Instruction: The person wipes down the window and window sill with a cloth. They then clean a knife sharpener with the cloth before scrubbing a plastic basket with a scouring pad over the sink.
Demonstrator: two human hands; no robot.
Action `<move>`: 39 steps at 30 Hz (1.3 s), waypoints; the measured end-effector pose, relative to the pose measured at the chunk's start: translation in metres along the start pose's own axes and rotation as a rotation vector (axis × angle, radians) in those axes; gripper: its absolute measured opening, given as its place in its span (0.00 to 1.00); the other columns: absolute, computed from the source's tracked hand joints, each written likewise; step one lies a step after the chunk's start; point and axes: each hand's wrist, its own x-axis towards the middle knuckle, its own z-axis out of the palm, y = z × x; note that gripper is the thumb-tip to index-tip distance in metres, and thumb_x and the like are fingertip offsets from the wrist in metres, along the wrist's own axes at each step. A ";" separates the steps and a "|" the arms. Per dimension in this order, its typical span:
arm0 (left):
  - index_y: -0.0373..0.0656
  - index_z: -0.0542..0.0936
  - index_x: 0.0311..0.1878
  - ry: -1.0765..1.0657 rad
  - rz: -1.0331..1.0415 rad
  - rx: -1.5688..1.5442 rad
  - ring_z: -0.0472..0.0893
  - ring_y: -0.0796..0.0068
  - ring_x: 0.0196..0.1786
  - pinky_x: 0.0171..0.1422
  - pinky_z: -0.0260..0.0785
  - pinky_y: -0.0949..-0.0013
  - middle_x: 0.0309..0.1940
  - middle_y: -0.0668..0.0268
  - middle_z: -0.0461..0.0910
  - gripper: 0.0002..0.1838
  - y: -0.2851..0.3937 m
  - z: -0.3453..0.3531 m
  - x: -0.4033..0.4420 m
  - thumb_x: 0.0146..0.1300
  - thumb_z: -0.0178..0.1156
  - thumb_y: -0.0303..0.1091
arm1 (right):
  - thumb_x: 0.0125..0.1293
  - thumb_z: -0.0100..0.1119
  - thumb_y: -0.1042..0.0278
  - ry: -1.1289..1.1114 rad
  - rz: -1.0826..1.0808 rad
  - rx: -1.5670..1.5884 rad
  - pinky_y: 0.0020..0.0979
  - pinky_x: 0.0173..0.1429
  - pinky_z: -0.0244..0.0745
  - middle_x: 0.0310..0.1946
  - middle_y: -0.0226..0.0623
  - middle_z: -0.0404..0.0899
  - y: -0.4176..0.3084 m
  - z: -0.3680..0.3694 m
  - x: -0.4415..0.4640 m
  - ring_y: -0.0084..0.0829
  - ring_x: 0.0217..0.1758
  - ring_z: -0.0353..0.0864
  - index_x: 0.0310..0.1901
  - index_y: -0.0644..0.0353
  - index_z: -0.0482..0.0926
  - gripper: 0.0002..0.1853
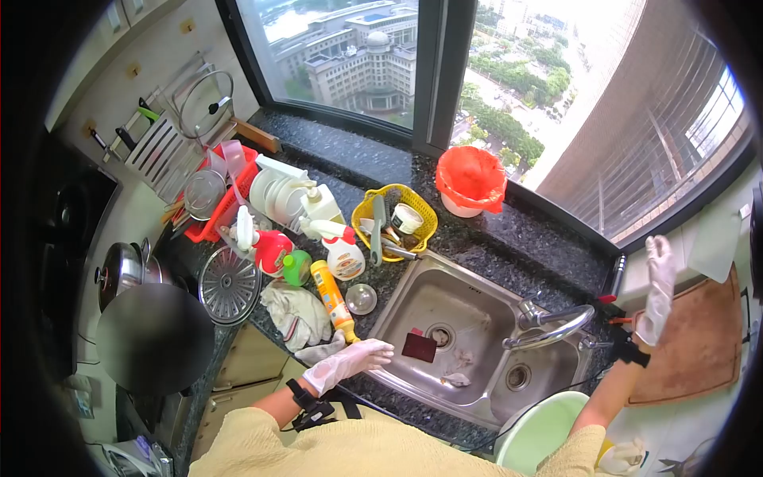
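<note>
My left hand (350, 366), in a thin whitish glove, reaches over the sink's near left edge with its fingers stretched out and nothing in them. Just beyond it lies a yellow-orange squeeze bottle (330, 294), beside a crumpled white cloth (296, 314). In the steel double sink (395, 306) there is a dark red pad (419, 347) near the drain, with some pale scraps. My right hand (658, 290), gloved too, is raised at the right by the wall, fingers extended upward and holding nothing visible. Closest to it is a brown cutting board (690, 342).
Spray bottles (344, 256) and a yellow basket (427, 213) of utensils stand behind the sink's left side. The tap (560, 319) arches over the sink. A red-lined bin (470, 179) sits by the window; a pale green basin (548, 429) is below right.
</note>
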 end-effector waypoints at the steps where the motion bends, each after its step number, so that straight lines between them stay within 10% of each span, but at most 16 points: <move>1: 0.42 0.73 0.59 -0.015 0.003 0.004 0.77 0.71 0.54 0.59 0.70 0.64 0.50 0.65 0.76 0.21 0.001 -0.001 0.000 0.71 0.53 0.46 | 0.70 0.54 0.48 -0.020 -0.069 0.150 0.30 0.53 0.72 0.45 0.37 0.79 -0.042 -0.020 -0.014 0.28 0.44 0.78 0.57 0.61 0.75 0.25; 7: 0.40 0.72 0.59 -0.143 0.004 0.074 0.77 0.68 0.54 0.61 0.69 0.62 0.52 0.62 0.76 0.22 0.003 -0.006 -0.004 0.70 0.53 0.46 | 0.69 0.58 0.54 -0.210 -0.235 0.493 0.25 0.48 0.70 0.38 0.31 0.81 -0.285 -0.081 -0.154 0.22 0.39 0.76 0.54 0.59 0.78 0.20; 10: 0.40 0.69 0.63 -0.548 0.145 -0.182 0.75 0.63 0.60 0.65 0.67 0.60 0.58 0.58 0.74 0.27 -0.010 -0.046 0.002 0.71 0.50 0.51 | 0.68 0.58 0.56 -0.488 -0.254 0.617 0.24 0.38 0.73 0.31 0.35 0.82 -0.342 -0.054 -0.202 0.22 0.32 0.78 0.48 0.61 0.81 0.17; 18: 0.44 0.72 0.60 -0.165 0.151 0.100 0.76 0.72 0.54 0.60 0.68 0.65 0.54 0.64 0.75 0.20 0.028 -0.044 -0.058 0.72 0.49 0.46 | 0.69 0.54 0.52 -1.194 0.233 1.120 0.29 0.37 0.77 0.34 0.34 0.83 -0.266 0.275 -0.281 0.26 0.29 0.81 0.44 0.60 0.78 0.17; 24: 0.43 0.77 0.53 -0.092 0.187 -0.160 0.75 0.79 0.34 0.40 0.70 0.72 0.38 0.69 0.78 0.14 0.026 -0.074 -0.079 0.72 0.51 0.41 | 0.66 0.55 0.42 -1.028 0.700 1.221 0.39 0.57 0.75 0.59 0.55 0.72 -0.280 0.376 -0.306 0.45 0.55 0.78 0.67 0.64 0.62 0.37; 39: 0.43 0.76 0.54 -0.089 0.123 -0.020 0.78 0.76 0.42 0.45 0.71 0.70 0.43 0.68 0.79 0.18 0.028 -0.076 -0.066 0.70 0.54 0.45 | 0.61 0.57 0.64 -0.391 0.803 0.849 0.35 0.34 0.80 0.28 0.45 0.84 -0.298 0.396 -0.313 0.36 0.28 0.85 0.35 0.70 0.80 0.13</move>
